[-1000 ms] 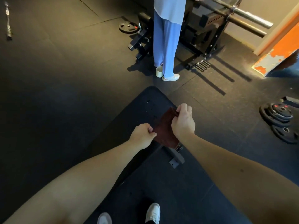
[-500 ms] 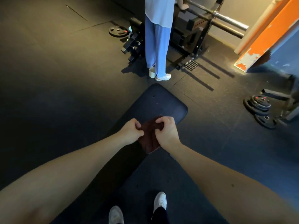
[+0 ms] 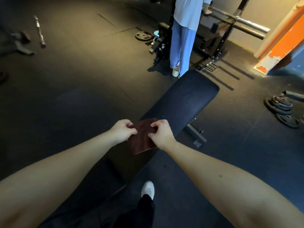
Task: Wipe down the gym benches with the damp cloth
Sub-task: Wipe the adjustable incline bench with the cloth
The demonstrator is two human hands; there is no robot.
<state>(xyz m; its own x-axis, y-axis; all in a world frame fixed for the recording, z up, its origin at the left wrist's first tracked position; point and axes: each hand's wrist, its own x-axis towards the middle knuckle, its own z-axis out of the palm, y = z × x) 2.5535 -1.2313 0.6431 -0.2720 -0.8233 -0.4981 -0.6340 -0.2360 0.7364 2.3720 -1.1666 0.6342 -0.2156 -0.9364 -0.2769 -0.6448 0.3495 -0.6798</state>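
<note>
cloth (image 3: 143,139): held over bench (image 3: 185,99), near end | left hand (image 3: 122,131): pinching cloth's left edge | right hand (image 3: 162,134): pinching right edge | handling: likely soft, limp, light, damp; bunch in 1 palm to wipe

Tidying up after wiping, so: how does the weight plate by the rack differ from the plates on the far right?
The lone plate by the rack lies flat on the floor; the plates on the right are piled in a stack, with another plate beside it. The lone plate is in lit floor; the stack is in shadow. Both are black discs with red marks.
</note>
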